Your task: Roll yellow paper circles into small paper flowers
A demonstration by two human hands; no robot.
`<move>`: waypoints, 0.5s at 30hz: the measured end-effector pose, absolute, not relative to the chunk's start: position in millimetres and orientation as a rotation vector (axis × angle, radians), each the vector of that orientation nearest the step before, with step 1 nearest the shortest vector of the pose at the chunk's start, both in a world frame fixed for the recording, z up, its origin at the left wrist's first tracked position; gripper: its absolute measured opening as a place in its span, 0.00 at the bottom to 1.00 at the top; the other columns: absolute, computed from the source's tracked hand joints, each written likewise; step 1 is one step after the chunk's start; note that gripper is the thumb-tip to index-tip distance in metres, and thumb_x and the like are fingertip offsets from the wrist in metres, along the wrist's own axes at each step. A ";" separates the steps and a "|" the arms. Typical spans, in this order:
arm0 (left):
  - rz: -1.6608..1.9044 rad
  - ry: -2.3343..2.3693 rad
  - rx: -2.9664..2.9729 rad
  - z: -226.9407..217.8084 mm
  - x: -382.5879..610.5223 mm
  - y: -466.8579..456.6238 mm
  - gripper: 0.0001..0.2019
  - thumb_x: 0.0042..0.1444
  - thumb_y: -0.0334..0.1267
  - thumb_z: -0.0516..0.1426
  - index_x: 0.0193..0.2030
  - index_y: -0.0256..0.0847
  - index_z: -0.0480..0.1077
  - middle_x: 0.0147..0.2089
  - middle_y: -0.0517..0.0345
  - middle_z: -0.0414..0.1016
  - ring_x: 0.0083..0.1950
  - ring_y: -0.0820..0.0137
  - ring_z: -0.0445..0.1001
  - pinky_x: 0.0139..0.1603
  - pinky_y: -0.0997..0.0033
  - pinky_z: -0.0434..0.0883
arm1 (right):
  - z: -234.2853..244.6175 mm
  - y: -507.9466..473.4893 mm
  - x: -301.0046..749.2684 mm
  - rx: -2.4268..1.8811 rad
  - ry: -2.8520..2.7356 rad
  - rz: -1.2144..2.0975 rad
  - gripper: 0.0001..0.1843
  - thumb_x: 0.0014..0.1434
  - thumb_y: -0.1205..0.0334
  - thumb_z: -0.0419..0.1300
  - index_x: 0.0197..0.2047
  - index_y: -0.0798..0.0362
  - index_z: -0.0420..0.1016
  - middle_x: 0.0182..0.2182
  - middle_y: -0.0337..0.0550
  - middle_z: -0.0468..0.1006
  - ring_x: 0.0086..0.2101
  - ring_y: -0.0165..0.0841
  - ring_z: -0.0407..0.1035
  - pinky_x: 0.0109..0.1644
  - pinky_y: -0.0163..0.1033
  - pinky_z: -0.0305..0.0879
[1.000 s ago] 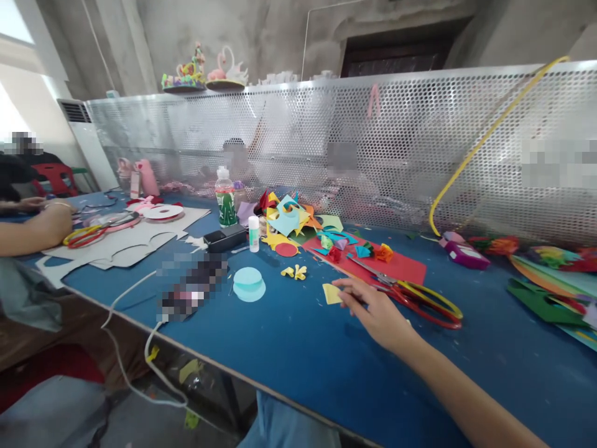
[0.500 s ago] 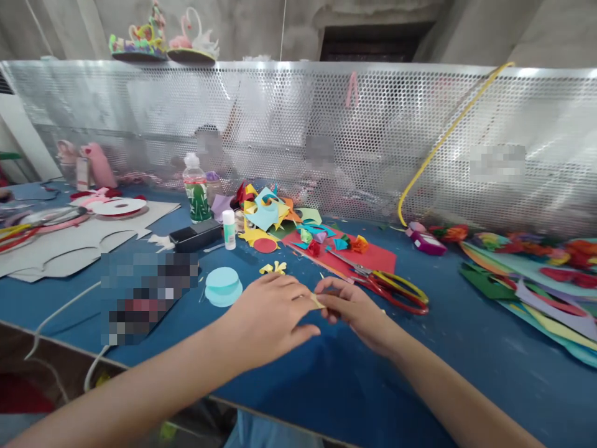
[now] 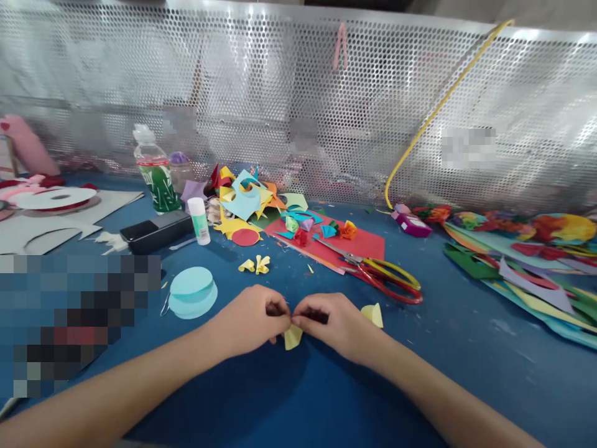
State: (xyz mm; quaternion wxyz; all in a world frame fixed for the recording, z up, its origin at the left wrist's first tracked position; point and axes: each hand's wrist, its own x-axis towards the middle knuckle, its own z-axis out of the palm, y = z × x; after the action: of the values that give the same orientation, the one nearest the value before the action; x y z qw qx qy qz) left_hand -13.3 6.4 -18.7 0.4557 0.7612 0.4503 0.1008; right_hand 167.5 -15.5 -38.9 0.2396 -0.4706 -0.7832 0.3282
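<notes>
Between my two hands is a small creased piece of yellow paper (image 3: 293,337), fanned out below the fingertips. My left hand (image 3: 254,320) pinches it from the left. My right hand (image 3: 333,323) pinches it at nearly the same spot from the right, the fingertips almost meeting. Another pale yellow paper piece (image 3: 373,314) lies just behind my right wrist. Beyond the hands sit small folded yellow paper pieces (image 3: 255,266). Light blue paper circles (image 3: 193,292) lie to the left of my left hand.
Red-and-yellow-handled scissors (image 3: 389,279) rest on red paper (image 3: 373,244) with small paper flowers. A glue stick (image 3: 199,222), a dark box (image 3: 156,231) and a bottle (image 3: 157,177) stand left of a pile of paper scraps (image 3: 245,202). Perforated metal panel (image 3: 280,81) closes the back.
The view has tilted down and shifted. My left hand, flat over the paper before, now pinches it with the fingers curled. The yellow paper now shows fanned below the fingertips.
</notes>
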 end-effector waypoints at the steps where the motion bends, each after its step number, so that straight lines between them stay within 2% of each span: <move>1: 0.262 1.148 2.001 -19.9 -12.5 5.5 0.09 0.49 0.38 0.50 0.30 0.39 0.71 0.27 0.59 0.73 0.28 0.71 0.71 0.26 0.76 0.63 | -39.9 -15.4 167.2 -1.296 -2.180 0.837 0.07 0.55 0.64 0.54 0.30 0.53 0.72 0.24 0.37 0.71 0.26 0.28 0.63 0.29 0.32 0.58; 5: 0.279 1.305 2.301 -21.4 -10.0 2.3 0.08 0.48 0.39 0.52 0.28 0.44 0.72 0.30 0.60 0.72 0.31 0.70 0.69 0.28 0.74 0.60 | -41.9 -13.6 168.5 -1.310 -2.262 0.696 0.05 0.52 0.69 0.56 0.30 0.53 0.73 0.24 0.37 0.69 0.25 0.27 0.63 0.28 0.31 0.57; 15: 0.264 1.241 2.302 -26.0 -9.9 2.2 0.09 0.50 0.41 0.52 0.31 0.48 0.73 0.32 0.63 0.72 0.33 0.71 0.68 0.28 0.76 0.58 | -38.9 -6.7 176.5 -1.303 -2.363 0.734 0.05 0.53 0.69 0.56 0.32 0.54 0.72 0.30 0.39 0.71 0.29 0.27 0.65 0.32 0.31 0.59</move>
State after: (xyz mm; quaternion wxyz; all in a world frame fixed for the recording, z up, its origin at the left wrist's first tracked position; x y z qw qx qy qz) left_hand -9.9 2.2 -26.0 0.2536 0.8472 0.4567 0.0970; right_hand 176.5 -6.7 -38.9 0.1716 -0.4591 -0.8324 0.2586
